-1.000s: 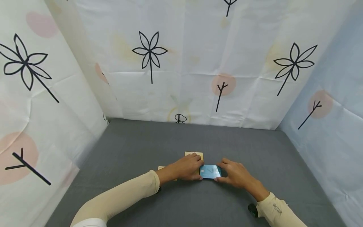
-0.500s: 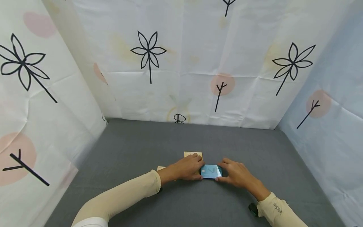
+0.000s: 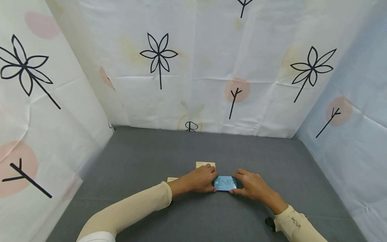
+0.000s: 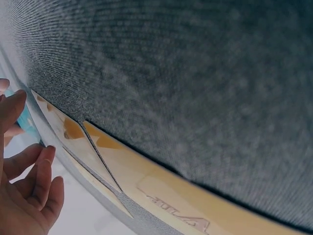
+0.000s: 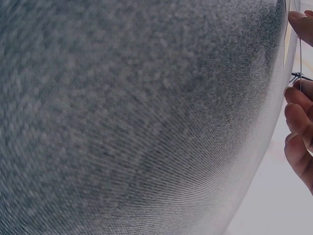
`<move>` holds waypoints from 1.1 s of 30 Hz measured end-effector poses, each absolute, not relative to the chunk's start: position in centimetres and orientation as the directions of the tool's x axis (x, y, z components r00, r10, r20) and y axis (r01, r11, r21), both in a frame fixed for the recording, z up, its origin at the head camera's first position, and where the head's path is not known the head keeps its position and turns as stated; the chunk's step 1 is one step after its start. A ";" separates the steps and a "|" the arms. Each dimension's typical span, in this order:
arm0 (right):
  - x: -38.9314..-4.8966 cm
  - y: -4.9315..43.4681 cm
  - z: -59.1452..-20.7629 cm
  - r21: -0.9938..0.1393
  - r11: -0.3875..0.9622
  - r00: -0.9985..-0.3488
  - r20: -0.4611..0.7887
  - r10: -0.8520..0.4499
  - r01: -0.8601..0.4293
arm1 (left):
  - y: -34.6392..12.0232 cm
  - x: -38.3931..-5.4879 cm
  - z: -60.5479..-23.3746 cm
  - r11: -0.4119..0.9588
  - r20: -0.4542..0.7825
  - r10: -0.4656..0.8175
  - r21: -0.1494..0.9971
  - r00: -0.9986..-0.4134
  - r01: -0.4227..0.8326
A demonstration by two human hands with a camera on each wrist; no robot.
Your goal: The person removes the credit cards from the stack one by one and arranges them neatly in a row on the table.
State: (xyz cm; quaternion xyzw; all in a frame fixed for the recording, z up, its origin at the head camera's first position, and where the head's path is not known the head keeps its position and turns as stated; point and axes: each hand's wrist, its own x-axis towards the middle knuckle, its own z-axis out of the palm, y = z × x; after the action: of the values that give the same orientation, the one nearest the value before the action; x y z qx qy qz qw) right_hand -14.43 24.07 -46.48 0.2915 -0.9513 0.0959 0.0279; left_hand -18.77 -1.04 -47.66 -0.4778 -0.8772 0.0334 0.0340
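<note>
A light blue bank card (image 3: pixel 225 183) with a chip and pale lettering is between both hands in the head view, just off the grey surface. My left hand (image 3: pixel 199 178) holds it at the left end, thumb at the near edge and fingers at the far edge. At the other end, my right hand (image 3: pixel 253 185) grips it likewise. In the right wrist view the card shows only as a thin upright line between thumb and fingers (image 5: pixel 298 117). Yellow cards (image 4: pixel 146 171) lie flat beneath my left hand and wrist, partly hidden in the head view.
Grey cloth (image 3: pixel 151 144) covers the table. White patterned fabric (image 3: pixel 193 67) hangs as walls at the back and both sides. One yellow card (image 3: pixel 206 164) shows just beyond my left fingers, and another (image 3: pixel 172 179) beside the left wrist.
Both hands stay in nearly the same place with the blue card between them. The bright glare on its right side has faded, and its lettering shows more plainly.
</note>
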 end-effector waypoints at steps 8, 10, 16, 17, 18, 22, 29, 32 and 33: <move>-14.4 24.1 -46.6 -0.166 0.815 -0.832 0.104 -0.545 -0.555 | -1.0 -18.8 -47.8 0.539 0.019 0.841 -0.111 -0.541 0.835; -14.4 24.1 -46.6 -0.170 0.818 -0.836 0.095 -0.541 -0.549 | -1.0 -18.7 -47.8 0.539 0.018 0.841 -0.113 -0.541 0.835; -14.4 24.1 -46.6 -0.179 0.812 -0.832 0.091 -0.548 -0.555 | -0.9 -18.7 -47.9 0.537 0.020 0.842 -0.117 -0.539 0.836; -14.4 24.1 -46.7 -0.181 0.810 -0.830 0.095 -0.550 -0.558 | -0.9 -18.7 -47.9 0.537 0.019 0.842 -0.121 -0.539 0.835; -14.4 24.1 -46.7 -0.181 0.808 -0.828 0.099 -0.553 -0.561 | -0.9 -18.7 -47.9 0.538 0.018 0.841 -0.123 -0.540 0.834; -14.4 24.1 -46.8 -0.181 0.808 -0.827 0.104 -0.552 -0.561 | -0.7 -18.6 -47.9 0.537 0.016 0.841 -0.142 -0.541 0.831; -14.5 24.0 -47.0 -0.162 0.812 -0.828 0.103 -0.551 -0.561 | -0.4 -18.7 -48.1 0.537 -0.005 0.838 -0.168 -0.546 0.827; -14.5 24.0 -47.0 -0.156 0.813 -0.827 0.109 -0.551 -0.562 | -0.4 -18.7 -48.2 0.540 -0.010 0.836 -0.169 -0.549 0.825; -14.5 24.0 -47.0 -0.158 0.814 -0.829 0.108 -0.549 -0.559 | -0.4 -18.7 -48.2 0.541 -0.012 0.835 -0.169 -0.551 0.824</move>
State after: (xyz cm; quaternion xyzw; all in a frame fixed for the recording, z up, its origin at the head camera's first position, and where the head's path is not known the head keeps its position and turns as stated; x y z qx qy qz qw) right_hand -14.51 23.99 -47.01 0.2909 -0.9519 0.0916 0.0288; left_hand -18.74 -0.39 -48.18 -0.4727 -0.8771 0.0774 0.0350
